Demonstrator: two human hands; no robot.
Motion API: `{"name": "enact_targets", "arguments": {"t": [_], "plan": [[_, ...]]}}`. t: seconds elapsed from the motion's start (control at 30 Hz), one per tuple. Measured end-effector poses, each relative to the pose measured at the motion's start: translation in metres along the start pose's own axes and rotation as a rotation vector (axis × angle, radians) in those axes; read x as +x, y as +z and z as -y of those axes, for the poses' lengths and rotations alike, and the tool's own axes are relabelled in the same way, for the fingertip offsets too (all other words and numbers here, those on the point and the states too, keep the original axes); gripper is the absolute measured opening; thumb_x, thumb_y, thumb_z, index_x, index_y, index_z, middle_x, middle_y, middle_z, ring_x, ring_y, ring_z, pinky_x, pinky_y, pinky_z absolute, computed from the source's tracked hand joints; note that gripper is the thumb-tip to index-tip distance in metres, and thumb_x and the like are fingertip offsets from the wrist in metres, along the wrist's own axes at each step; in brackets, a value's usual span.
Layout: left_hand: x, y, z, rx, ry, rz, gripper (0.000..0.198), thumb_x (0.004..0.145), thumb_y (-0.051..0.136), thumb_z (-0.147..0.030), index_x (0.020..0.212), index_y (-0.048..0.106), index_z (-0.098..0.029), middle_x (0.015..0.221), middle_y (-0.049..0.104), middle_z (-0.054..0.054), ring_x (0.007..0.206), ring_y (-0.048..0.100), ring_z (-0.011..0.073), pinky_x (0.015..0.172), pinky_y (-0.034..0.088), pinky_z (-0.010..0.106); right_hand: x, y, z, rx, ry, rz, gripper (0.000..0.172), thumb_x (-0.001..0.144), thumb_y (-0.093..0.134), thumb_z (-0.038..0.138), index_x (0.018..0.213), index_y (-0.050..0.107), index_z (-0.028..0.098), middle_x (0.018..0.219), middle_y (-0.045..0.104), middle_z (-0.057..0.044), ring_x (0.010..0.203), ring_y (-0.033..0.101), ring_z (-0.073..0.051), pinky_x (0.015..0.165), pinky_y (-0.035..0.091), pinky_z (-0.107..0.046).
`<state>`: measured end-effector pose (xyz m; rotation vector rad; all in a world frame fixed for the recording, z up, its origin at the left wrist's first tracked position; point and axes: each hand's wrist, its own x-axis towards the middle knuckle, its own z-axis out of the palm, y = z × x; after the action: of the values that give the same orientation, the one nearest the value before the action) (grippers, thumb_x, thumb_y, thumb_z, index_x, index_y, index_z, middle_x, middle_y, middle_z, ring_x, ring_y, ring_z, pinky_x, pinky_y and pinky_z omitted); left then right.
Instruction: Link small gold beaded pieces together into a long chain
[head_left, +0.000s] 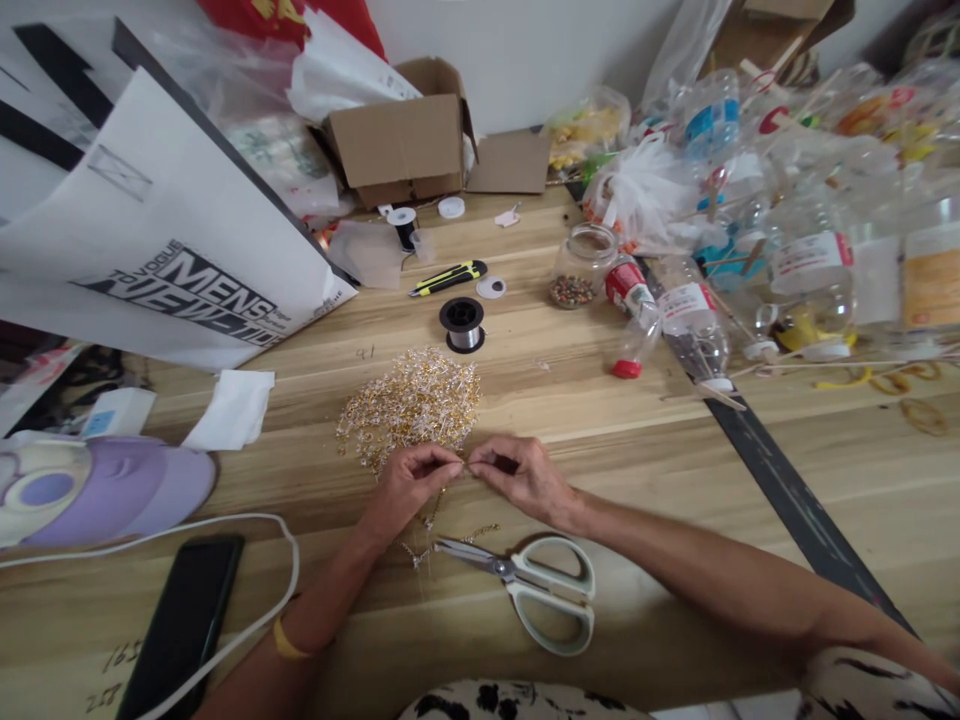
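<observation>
My left hand [411, 482] and my right hand [526, 478] meet fingertip to fingertip over the wooden table, each closed in a pinch. A tiny gold-coloured bit shows between the fingertips, too small to make out. From under my left fingers a thin gold and clear beaded strand [429, 520] trails down onto the table. Just beyond my left hand lies a loose heap of gold and clear beads [420, 400]. Scissors with pale handles [517, 575] lie slightly open below my right hand, their tips near the strand.
Behind the bead heap stand a wire spool [462, 326] and a yellow-black utility knife [448, 278]. A jar of beads [579, 268] and plastic bottles [694, 315] crowd the right. A phone [184, 625], white cable [289, 560] and large paper bag [172, 220] occupy the left.
</observation>
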<state>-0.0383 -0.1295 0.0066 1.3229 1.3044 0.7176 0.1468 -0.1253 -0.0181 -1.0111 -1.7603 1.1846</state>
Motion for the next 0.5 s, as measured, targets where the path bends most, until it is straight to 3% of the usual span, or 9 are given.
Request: {"name": "enact_targets", "arguments": {"t": [0.5], "plan": [[0.0000,0.0007,0.0007,0.039,0.040,0.000,0.012,0.072,0.068,-0.025,0.071,0.070,-0.013,0.070,0.070,0.004,0.067,0.060,0.0152,0.064,0.046,0.024,-0.0013,0.0023,-0.0053,0.043,0.030,-0.003,0.011,0.083,0.061,0.020,0.079,0.067,0.013,0.068,0.064,-0.001,0.059,0.054,-0.010,0.056,0.043,-0.021]]}}
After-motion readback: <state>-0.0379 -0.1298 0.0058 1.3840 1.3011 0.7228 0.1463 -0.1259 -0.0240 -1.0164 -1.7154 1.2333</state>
